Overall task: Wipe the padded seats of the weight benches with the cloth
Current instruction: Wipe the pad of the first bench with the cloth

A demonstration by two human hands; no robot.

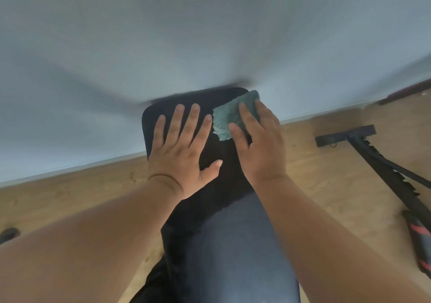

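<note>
Right hand [261, 144] flat on cloth [229, 118], left hand [184, 144] splayed on bench pad [224, 244]; cloth near far-right edge, overshoot risks slipping off.

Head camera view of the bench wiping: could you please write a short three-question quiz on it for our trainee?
1. True or false: the left hand lies flat with spread fingers on the black bench pad.
2. Which hand presses the green cloth? A) left B) right C) both
3. Fill in: the cloth sits at the pad's far ____ corner.

Key: 1 true. 2 B, the right hand. 3 right.
</note>
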